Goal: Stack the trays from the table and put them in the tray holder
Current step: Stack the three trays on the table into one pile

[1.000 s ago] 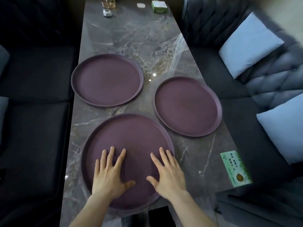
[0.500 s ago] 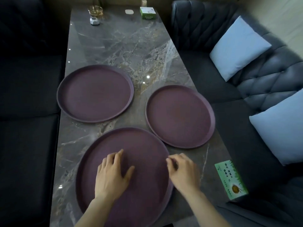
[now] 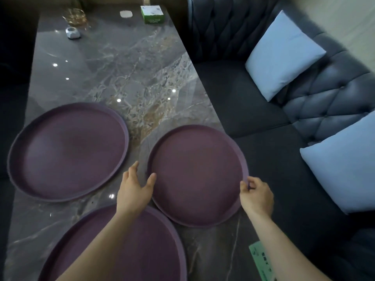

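Observation:
Three round purple trays lie flat on a grey marble table. The right tray has both my hands on its rim. My left hand grips its left edge, thumb over the rim. My right hand pinches its right edge, where the tray overhangs the table side. The left tray sits apart, untouched. The near tray lies under my left forearm. No tray holder is in view.
A dark tufted sofa with two light blue pillows runs along the table's right side. A green card lies at the near right corner. At the far end stand a green box, a small white holder and a glass dish.
Both hands have left the near tray and moved forward and right onto the right tray's rim. The view has shifted closer over the table.

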A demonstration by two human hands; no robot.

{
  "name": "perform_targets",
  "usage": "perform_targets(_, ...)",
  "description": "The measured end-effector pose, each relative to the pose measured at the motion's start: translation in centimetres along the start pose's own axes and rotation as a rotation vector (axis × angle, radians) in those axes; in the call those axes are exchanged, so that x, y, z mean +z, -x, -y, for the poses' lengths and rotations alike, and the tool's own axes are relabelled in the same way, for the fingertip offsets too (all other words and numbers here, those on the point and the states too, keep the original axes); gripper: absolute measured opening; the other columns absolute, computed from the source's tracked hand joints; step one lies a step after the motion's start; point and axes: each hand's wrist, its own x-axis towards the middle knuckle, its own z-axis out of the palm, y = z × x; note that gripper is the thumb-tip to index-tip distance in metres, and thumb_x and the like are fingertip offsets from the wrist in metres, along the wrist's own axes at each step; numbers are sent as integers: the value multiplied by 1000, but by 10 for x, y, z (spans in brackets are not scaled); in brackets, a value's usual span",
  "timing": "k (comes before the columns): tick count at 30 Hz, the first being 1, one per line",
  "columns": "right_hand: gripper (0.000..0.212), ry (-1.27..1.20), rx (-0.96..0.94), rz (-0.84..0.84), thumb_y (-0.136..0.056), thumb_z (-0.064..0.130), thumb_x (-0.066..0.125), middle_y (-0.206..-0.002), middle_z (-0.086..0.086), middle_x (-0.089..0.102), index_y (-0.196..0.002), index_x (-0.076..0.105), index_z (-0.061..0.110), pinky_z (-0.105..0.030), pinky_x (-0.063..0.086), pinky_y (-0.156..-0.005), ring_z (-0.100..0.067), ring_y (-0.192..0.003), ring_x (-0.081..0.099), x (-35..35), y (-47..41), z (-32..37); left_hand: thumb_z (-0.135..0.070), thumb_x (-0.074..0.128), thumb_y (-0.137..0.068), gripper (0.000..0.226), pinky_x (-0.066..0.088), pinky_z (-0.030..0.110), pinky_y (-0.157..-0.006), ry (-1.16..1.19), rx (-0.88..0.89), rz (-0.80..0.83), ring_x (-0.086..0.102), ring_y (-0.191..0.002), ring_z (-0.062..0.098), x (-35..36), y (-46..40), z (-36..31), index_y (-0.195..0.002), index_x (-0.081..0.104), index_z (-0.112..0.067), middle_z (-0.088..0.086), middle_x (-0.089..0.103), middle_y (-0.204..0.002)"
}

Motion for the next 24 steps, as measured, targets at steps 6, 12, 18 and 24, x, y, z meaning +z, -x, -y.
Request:
perform_targets(6,59,16,58,99,-91,37,62,-137,-8,50,-146,42,25,-42,49,-87,-32,-116,58,11,-36,12,-51,65,-83,84,44,43,-101,41,-149,28,52,-129,24,19,-28,-21,-154,27,-27,4,39,-151)
perform_targets(12,64,-68,149,98,-87,43,66,-139,-9,55,-144,44,23,-53,49,-100,-33,-126,54,23,-56,14,-45,73,-76,76,49,39,-100,239,-285,50,60,-122,23,30,-47,-30,-142,50,-15,4,55,-143)
perform_targets(18,42,-179,199,-58,-86,35,69,-113,-8,65,-121,58,15,-41,52,-82,-29,-94,64,15,-46,18,-34,75,-78,59,53,38,-95,442,-265,4,63,-109,15,12,-39,-40,-133,58,-20,-5,65,-121)
perform_targets(24,36,-237,159,-121,-86,31,69,-108,-10,68,-115,57,14,-43,52,-85,-33,-97,65,4,21,25,-22,71,-84,37,48,35,-97,417,-211,-173,63,-104,15,-39,9,-7,-121,66,-20,-5,68,-106)
